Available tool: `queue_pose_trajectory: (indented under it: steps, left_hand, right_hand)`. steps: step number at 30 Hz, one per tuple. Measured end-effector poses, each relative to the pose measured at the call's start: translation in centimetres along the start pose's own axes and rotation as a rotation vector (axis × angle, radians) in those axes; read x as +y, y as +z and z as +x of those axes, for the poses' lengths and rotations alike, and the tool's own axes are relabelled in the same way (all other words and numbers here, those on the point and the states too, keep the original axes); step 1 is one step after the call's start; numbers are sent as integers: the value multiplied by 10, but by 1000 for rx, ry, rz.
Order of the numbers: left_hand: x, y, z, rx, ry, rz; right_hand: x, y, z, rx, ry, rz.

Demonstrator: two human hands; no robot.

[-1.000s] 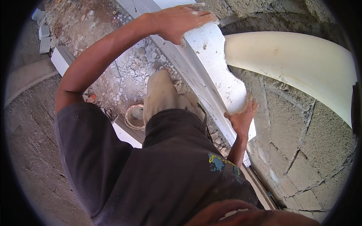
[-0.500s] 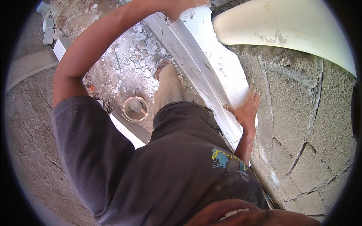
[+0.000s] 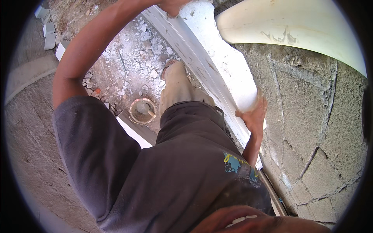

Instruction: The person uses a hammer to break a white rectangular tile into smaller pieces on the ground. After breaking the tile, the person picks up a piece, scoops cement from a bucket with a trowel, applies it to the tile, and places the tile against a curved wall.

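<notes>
A long white moulded board (image 3: pixel 206 42), with a grooved side and a ragged, notched edge, lies diagonally across the upper middle. My left hand (image 3: pixel 173 7) grips its upper end at the top border of the picture, fingers partly cut off. My right hand (image 3: pixel 252 114) is wrapped round the notched edge lower down, close beside the rough grey wall (image 3: pixel 303 97). A smooth cream curved panel (image 3: pixel 291 19) reaches in from the right to near the board's upper part.
A small round bucket (image 3: pixel 132 110) with a handled tool inside stands left of my legs, near a white block (image 3: pixel 132 132). Pale rubble (image 3: pixel 151 58) covers the ground. Small white blocks (image 3: pixel 49 40) lie at the upper left, beside a curved concrete edge (image 3: pixel 31 79).
Over the last second my left hand and the board's upper end have shifted up in the picture, as has the cream panel. The bucket shows more fully. Both hands keep their hold.
</notes>
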State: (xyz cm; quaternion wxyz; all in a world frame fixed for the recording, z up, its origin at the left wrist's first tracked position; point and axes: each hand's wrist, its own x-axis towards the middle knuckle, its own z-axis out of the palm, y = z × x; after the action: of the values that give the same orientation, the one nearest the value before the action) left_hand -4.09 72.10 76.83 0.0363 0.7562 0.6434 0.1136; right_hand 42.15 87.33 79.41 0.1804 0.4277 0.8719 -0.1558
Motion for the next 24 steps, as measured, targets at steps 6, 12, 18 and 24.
queue_pose_trajectory:
  steps: [6,12,18,24]
  left_hand:
    - [-1,9,-6,80,47,-47]
    - [-4,8,-8,62,25,56]
    - [-11,4,-11,34,33,-65]
    - [-8,8,-10,140,48,-11]
  right_hand:
    - [-1,3,-1,37,24,-39]
    - [-12,0,-8,48,77,34]
    - [-13,-12,-1,94,-29,-7]
    - [-6,-8,6,82,-86,12]
